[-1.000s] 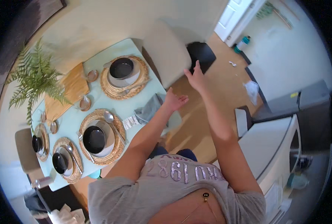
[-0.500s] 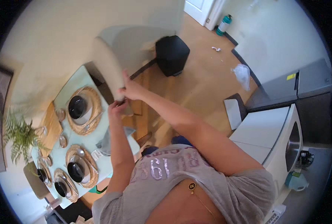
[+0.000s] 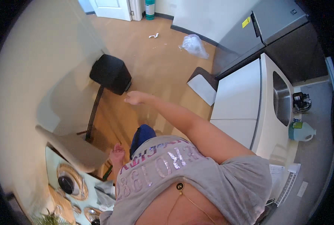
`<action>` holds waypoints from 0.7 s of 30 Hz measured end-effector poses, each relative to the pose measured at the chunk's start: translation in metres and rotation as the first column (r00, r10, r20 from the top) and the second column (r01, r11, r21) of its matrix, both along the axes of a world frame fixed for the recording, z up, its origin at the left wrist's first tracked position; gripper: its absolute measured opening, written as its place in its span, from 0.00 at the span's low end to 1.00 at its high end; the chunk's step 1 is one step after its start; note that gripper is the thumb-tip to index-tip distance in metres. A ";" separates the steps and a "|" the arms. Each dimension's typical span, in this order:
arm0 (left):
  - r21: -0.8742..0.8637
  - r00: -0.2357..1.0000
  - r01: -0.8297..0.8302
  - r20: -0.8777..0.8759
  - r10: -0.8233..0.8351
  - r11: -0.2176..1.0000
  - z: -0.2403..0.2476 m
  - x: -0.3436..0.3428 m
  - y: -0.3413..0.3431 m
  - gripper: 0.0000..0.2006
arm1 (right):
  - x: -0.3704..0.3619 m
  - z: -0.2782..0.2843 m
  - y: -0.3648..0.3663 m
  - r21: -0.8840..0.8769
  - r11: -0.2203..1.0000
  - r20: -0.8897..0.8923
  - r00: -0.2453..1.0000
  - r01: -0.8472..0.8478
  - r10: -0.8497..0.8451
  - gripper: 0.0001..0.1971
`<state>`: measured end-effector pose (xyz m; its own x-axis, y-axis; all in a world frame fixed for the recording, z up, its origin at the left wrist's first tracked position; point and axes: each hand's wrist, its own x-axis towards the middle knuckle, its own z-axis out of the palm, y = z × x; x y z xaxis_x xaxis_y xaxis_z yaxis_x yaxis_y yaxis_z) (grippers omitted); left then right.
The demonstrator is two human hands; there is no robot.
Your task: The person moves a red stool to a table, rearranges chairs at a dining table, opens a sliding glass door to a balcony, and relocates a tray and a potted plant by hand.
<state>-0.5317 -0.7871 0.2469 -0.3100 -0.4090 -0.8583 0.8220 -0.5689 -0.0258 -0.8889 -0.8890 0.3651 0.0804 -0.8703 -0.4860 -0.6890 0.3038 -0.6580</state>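
Note:
My right hand (image 3: 134, 98) is stretched out ahead over the floor, just on the near side of a black trash bin (image 3: 111, 74). Its fingers are loosely bent, and I see nothing held in them. Lower and to the left, my left hand (image 3: 117, 153) has its palm partly turned up, fingers loosely spread and nothing visible in them. Beside it stands a beige upholstered chair (image 3: 73, 149), a little apart from the fingers and against the glass table (image 3: 51, 162). My legs in blue trousers show between both arms.
Place settings with a black bowl (image 3: 66, 184) lie on the table beside a grey plastic bag (image 3: 106, 193). At right are a white counter (image 3: 236, 92) with a sink (image 3: 282, 98) and a dark fridge (image 3: 245, 41). A plastic bag (image 3: 194, 45) and a mat (image 3: 202, 89) lie on the floor.
Both hands were together on the beige chair back and have let go of it. My view has turned right and the hands have moved apart.

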 end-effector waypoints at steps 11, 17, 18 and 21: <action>0.036 0.856 0.348 0.396 -0.333 0.937 -0.073 -0.095 -0.256 0.12 | -0.262 -0.116 -0.113 -0.285 0.910 -0.040 0.945 0.301 -0.325 0.26; -0.085 0.599 0.647 0.672 -0.435 0.758 -0.018 -0.273 -0.434 0.13 | -0.426 -0.143 0.007 0.041 0.782 -0.462 0.706 0.621 -0.536 0.14; -0.096 0.537 0.723 0.702 -0.468 0.684 -0.004 -0.317 -0.469 0.13 | -0.448 -0.144 0.034 0.082 0.712 -0.522 0.638 0.697 -0.565 0.14; -0.163 0.382 0.886 0.786 -0.485 0.434 0.027 -0.438 -0.552 0.14 | -0.505 -0.133 0.087 0.421 0.536 -0.563 0.674 0.732 -0.478 0.16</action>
